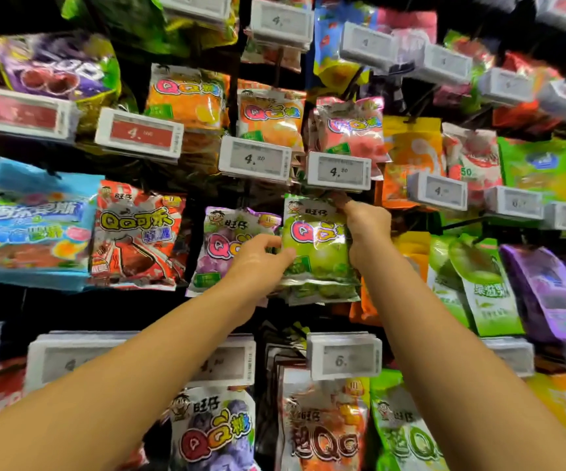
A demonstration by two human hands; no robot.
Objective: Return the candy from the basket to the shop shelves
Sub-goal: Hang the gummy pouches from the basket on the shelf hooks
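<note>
Hands (257, 256) (364, 229) grip green candy bag (315, 246); hook hidden, perhaps behind it.

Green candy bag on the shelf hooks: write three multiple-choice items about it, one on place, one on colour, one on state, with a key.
1. Where does the green candy bag hang?
A. Right of the purple candy bag
B. Above the pink candy bag
C. Left of the red cola candy bag

2. What colour is the price tag reading 4 at upper left?
A. White
B. Red
C. Blue

3. How is the green bag handled?
A. Untouched
B. Left hand only
C. Both hands

Key: 1 A, purple sits at its left. 2 B, red display. 3 C, right hand holds its right edge too.
</note>
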